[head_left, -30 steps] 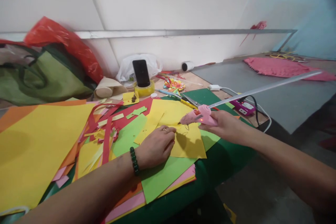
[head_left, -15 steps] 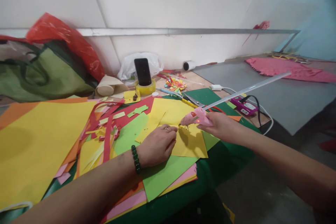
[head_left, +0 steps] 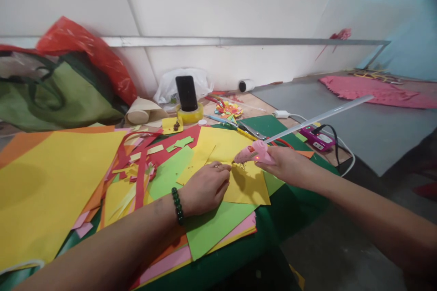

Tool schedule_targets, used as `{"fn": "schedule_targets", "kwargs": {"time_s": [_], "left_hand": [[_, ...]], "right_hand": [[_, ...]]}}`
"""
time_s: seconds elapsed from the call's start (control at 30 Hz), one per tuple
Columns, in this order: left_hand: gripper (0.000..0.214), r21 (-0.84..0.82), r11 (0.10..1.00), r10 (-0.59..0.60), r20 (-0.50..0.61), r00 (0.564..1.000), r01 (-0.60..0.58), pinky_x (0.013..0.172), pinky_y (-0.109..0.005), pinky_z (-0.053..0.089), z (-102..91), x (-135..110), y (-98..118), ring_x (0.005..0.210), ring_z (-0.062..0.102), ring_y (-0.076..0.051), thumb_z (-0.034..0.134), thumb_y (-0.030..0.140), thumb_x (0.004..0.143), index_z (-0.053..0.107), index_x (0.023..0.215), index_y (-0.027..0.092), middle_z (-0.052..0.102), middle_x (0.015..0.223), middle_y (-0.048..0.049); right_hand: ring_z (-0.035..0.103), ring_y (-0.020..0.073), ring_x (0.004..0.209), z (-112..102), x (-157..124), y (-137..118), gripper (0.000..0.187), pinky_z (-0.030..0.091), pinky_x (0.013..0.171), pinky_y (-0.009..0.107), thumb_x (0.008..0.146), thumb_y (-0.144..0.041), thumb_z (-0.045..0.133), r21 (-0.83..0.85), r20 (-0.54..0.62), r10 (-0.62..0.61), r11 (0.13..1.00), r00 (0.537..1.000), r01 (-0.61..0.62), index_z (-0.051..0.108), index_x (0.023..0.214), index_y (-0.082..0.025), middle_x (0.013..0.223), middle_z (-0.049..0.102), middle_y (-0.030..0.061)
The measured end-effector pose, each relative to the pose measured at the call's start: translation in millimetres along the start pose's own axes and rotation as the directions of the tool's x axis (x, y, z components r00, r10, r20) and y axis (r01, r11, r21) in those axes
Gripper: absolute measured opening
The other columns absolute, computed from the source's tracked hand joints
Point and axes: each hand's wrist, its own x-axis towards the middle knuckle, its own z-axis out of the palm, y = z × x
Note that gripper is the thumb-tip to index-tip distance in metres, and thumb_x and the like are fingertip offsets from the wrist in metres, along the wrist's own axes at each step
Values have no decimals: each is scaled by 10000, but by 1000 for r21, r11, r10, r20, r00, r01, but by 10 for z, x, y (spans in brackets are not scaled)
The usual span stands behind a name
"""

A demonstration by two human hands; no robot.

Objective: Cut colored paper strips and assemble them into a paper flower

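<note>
My right hand (head_left: 283, 163) is wrapped round a pink glue gun (head_left: 251, 153), its small orange light lit. A long clear glue stick (head_left: 321, 118) juts from its back, up to the right. The nozzle points left, just above a yellow paper sheet (head_left: 251, 191) and close to my left fingertips. My left hand (head_left: 206, 186), with a green bead bracelet (head_left: 177, 206) at the wrist, rests on that sheet. Its fingers are curled and pressed together; whatever they pinch is hidden. Thin dark strands lie under the nozzle. Light green paper (head_left: 215, 227) lies beneath the sheet.
Yellow and orange sheets (head_left: 58, 182) and paper scraps spread over the left. Behind are a phone (head_left: 186, 93) propped on a tape roll (head_left: 190, 114), scissors (head_left: 252, 130) and a paper flower (head_left: 229, 110). A purple power strip (head_left: 317, 138) with cables stands at right.
Almost nothing differs. My hands and the glue gun hold nearly the same place, and the glue stick's far end has shifted very slightly.
</note>
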Motion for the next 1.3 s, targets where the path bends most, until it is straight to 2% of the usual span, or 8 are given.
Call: {"fn": "schedule_targets", "kwargs": {"time_s": [0.2,0.4,0.8,0.97,1.1,1.17,1.23,1.3], "left_hand": [[261,3,1000,-2,14,1000,2,932,-371,482,11,2,0,998,591,-225,365,200,927,590,798,172,672,1073,-107],[239,-20,1000,-16,9,1000,17,960,-374,460,4,4,5,1053,577,-235,376,194,920,585,808,166,658,1118,-128],[237,-34,999,-2,-8,1000,2,944,-393,487,-5,-8,5,1046,583,-236,385,185,905,595,795,175,670,1102,-118],[244,-35,999,-8,-4,1000,8,943,-391,487,-4,-10,2,1036,586,-235,382,195,914,601,808,172,670,1111,-121],[244,-25,1000,-8,-6,1000,7,959,-385,473,2,-9,3,1053,583,-229,379,194,919,597,813,174,664,1132,-119],[232,-35,999,-20,6,1000,21,970,-382,464,-2,-10,6,1075,575,-232,383,195,918,593,823,168,654,1163,-128],[225,-49,998,-27,11,1000,28,960,-376,471,-6,-14,8,1079,574,-235,389,197,915,585,808,171,649,1178,-133],[223,-57,998,-24,3,1000,24,948,-376,479,-6,-19,5,1081,576,-238,391,194,912,577,789,177,651,1175,-132]], "right_hand": [[615,188,674,-38,-25,-35,290,335,538,246,903,-397,427,17,44,-44,999,998,44,604,799,-192,738,673,59],[582,184,605,-39,-35,-40,328,295,500,252,886,-444,442,-59,-1,11,998,1000,-11,552,709,-190,648,620,59],[553,171,587,-47,-30,-52,307,287,497,251,886,-418,438,-21,-21,-53,998,998,52,531,691,-200,614,582,41],[502,161,527,-93,-41,-51,326,265,485,264,865,-433,458,-32,-14,1,999,1000,-2,511,642,-202,570,545,34],[475,152,519,-230,-90,-42,351,275,489,265,833,-456,504,86,-53,28,996,998,-23,478,585,-210,539,493,5],[456,146,504,-291,-103,-31,393,281,485,268,806,-504,534,199,-119,101,977,988,-76,433,556,-218,520,454,-9],[435,139,479,-326,-85,-2,413,291,472,268,758,-549,585,350,-179,224,925,958,-151,412,564,-228,501,430,-24],[435,135,461,-347,-26,59,399,320,463,267,733,-566,607,518,-199,307,839,931,-166,434,601,-231,499,455,-27]]}}
